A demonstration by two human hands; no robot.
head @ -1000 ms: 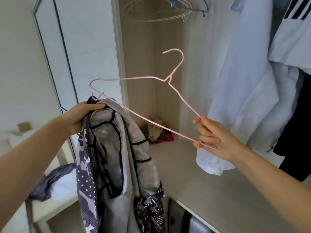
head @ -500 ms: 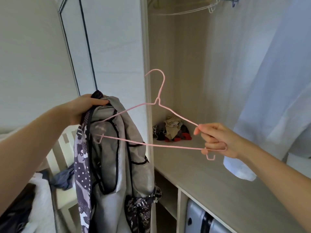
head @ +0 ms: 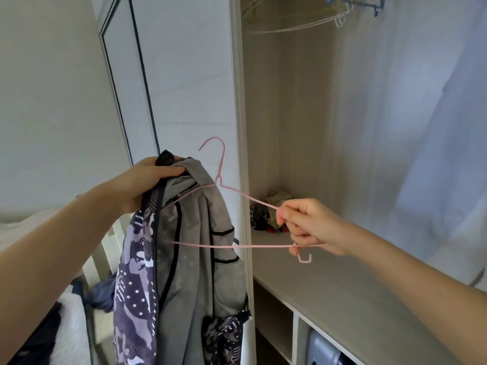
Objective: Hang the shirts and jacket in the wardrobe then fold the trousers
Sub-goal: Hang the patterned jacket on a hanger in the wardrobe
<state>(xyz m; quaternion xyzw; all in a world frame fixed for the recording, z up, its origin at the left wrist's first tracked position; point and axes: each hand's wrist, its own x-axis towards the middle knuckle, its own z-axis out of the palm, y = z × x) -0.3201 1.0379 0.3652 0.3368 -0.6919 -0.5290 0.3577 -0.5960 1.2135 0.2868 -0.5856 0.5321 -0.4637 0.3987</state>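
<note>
My left hand (head: 147, 180) grips the collar of a jacket (head: 192, 259) with a grey lining and a purple patterned outside; it hangs down in front of the wardrobe's edge. My right hand (head: 308, 227) pinches the right end of a pink wire hanger (head: 221, 177). The hanger's left end lies against or inside the jacket's opening, and its hook points up just right of my left hand. Pale hanging shirts (head: 434, 154) fill the right side of the open wardrobe.
Empty wire hangers (head: 297, 19) hang on the rail at the top. A small heap of clothes (head: 266, 214) lies in the back corner of the wardrobe shelf (head: 329, 291). Below the shelf are cubbies. A bed with dark clothes (head: 52, 333) sits at lower left.
The pink hanger has come down and left, its left end now reaching the jacket's opening. The view has swung left, so the hanging shirts sit further to the right.
</note>
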